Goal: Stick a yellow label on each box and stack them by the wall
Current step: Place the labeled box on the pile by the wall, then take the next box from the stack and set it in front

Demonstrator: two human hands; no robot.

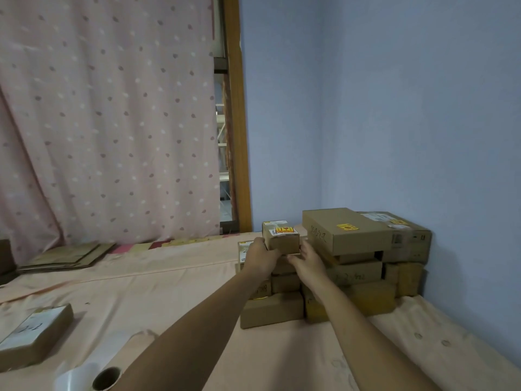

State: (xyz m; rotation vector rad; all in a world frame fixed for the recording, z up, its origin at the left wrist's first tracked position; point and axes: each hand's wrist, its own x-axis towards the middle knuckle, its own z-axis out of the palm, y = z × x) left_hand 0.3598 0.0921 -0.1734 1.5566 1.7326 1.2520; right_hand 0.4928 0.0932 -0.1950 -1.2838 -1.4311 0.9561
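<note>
Orientation: small box [282, 242] lies flat, labelled face up, long axis running away from the person, short end toward the camera; yellow label [284, 230] sits on its top face; location: top of the left column of the box stack [352, 275] beside the blue wall [394, 122]; left hand [260, 258] grips the near left corner, fingers curled; right hand [308, 263] touches the right side, fingers extended

Bare left forearm [214, 311], right forearm [345, 314].
</note>
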